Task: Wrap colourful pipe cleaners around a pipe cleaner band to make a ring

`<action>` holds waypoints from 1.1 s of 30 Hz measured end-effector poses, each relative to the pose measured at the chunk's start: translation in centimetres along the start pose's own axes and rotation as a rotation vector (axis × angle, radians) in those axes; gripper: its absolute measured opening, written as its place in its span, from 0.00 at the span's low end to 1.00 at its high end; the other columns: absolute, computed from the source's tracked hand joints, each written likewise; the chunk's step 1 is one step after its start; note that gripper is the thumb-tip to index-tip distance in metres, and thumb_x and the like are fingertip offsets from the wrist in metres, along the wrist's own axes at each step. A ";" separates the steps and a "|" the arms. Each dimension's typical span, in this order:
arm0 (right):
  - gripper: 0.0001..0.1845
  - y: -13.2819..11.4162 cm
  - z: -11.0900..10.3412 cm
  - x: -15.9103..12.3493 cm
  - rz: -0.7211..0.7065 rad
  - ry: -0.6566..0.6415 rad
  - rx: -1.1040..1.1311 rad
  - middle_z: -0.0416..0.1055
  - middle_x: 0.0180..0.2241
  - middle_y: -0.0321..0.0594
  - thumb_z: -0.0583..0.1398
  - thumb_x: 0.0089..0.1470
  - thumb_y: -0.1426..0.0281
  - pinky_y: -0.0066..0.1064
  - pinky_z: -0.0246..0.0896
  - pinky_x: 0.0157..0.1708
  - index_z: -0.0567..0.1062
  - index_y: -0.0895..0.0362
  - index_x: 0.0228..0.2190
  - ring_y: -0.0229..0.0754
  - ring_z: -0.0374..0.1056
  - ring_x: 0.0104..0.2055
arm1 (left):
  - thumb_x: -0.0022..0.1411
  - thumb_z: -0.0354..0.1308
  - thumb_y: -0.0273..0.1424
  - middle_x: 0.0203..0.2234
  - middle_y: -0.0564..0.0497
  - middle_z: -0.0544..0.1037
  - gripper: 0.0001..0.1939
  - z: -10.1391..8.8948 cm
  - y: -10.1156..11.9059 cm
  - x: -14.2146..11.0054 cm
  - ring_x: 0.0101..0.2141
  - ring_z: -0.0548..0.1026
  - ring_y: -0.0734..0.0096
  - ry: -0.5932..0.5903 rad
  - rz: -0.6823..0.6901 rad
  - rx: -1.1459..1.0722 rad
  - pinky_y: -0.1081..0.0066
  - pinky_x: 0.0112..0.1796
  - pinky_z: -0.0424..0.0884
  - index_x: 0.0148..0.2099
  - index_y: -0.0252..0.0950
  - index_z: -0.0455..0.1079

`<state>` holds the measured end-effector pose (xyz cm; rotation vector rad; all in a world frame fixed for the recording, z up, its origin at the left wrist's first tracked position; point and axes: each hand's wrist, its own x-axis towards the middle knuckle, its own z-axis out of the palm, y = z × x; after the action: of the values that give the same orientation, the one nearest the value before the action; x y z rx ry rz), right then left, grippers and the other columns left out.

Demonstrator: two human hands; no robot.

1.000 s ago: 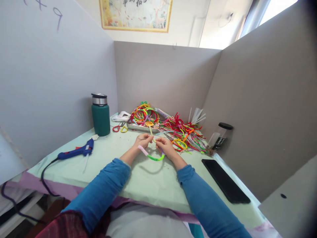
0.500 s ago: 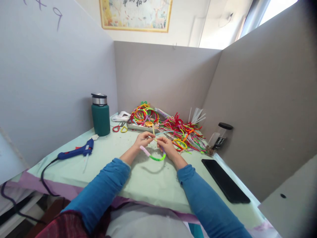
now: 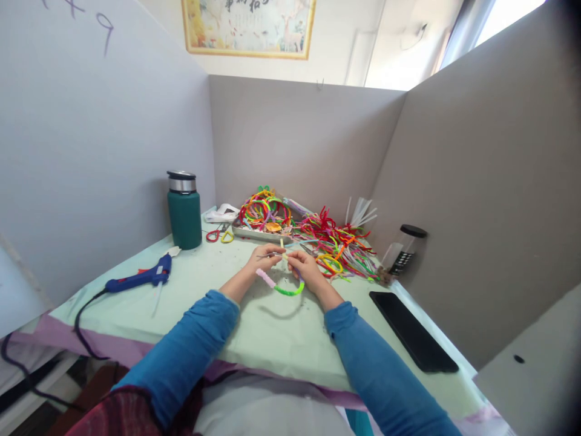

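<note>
A curved fuzzy band, pink, green and purple along its length, looks like wound pipe cleaner and hangs below my hands. My right hand is closed in a pinch on its upper end. There a pale yellow strip sticks up between my hands. My left hand is closed too, its fingertips at the yellow strip and close to my right fingers. A thin dark piece pokes out to the left of my left hand; I cannot make out what it is.
A metal tray with colourful rings stands at the back, beside a heap of pipe cleaners. At left are a green bottle, a blue glue gun and scissors. A black phone lies at right, near a clear bottle.
The upright end of the yellow strip now stands shorter above my fingers. My left hand has shifted slightly; the curved band hangs almost unchanged.
</note>
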<state>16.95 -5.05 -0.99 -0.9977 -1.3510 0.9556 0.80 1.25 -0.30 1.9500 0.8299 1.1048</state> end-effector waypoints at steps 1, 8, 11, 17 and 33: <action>0.12 0.0 0.0 0.0 -0.003 -0.001 0.001 0.66 0.18 0.32 0.63 0.45 0.61 0.26 0.45 0.16 0.71 0.57 0.27 0.31 0.55 0.15 | 0.50 0.61 0.31 0.35 0.46 0.79 0.17 0.0 0.1 -0.1 0.27 0.72 0.74 -0.006 -0.020 0.008 0.75 0.27 0.69 0.43 0.31 0.77; 0.12 -0.2 0.1 -0.1 -0.018 -0.018 0.019 0.66 0.18 0.31 0.63 0.46 0.62 0.25 0.45 0.16 0.72 0.58 0.28 0.31 0.54 0.15 | 0.52 0.60 0.36 0.32 0.47 0.79 0.16 0.0 0.2 0.0 0.26 0.71 0.73 -0.027 -0.020 0.078 0.74 0.26 0.68 0.40 0.33 0.78; 0.11 -0.2 0.1 -0.2 -0.021 -0.011 0.018 0.66 0.18 0.32 0.63 0.46 0.62 0.26 0.44 0.15 0.72 0.57 0.28 0.31 0.54 0.15 | 0.51 0.61 0.35 0.34 0.46 0.78 0.11 -0.1 0.1 0.1 0.30 0.73 0.70 0.035 0.119 0.135 0.73 0.31 0.70 0.35 0.35 0.79; 0.11 -0.4 0.1 -0.2 -0.030 0.006 0.001 0.66 0.19 0.32 0.63 0.46 0.62 0.26 0.45 0.15 0.71 0.57 0.28 0.31 0.54 0.15 | 0.52 0.61 0.35 0.31 0.46 0.79 0.09 -0.1 0.4 0.0 0.32 0.75 0.69 0.052 0.160 0.169 0.73 0.32 0.69 0.33 0.35 0.78; 0.11 -0.6 0.3 -0.1 -0.060 0.026 0.034 0.65 0.18 0.31 0.62 0.46 0.61 0.26 0.44 0.15 0.71 0.56 0.27 0.30 0.54 0.15 | 0.53 0.59 0.39 0.26 0.49 0.80 0.14 -0.1 1.3 -0.5 0.28 0.73 0.70 0.078 0.101 0.212 0.74 0.30 0.66 0.33 0.33 0.77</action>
<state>16.64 -5.34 -0.48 -0.9357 -1.3315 0.9156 0.70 0.25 0.61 2.1553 0.9317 1.1988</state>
